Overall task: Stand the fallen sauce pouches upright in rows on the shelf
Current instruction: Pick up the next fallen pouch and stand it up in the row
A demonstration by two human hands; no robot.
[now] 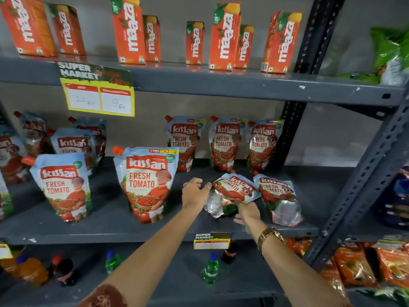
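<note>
On the grey middle shelf [155,231], several Kissan tomato ketchup pouches stand upright. The nearest upright pouch [147,182] is at the centre front, and three more [223,142] line the back wall. A fallen pouch [234,188] is tilted and partly lifted off the shelf. My right hand [246,212] grips its lower edge from beneath, and my left hand [195,191] touches its left side with fingers spread. A second fallen pouch [280,198] lies flat to the right, untouched.
Orange Maaza juice cartons [130,32] stand on the shelf above, with a yellow price tag [99,96] hanging from its edge. Small drink bottles [210,269] sit on the shelf below. A perforated steel upright [363,187] borders the right side, with orange snack packets [358,264] beyond.
</note>
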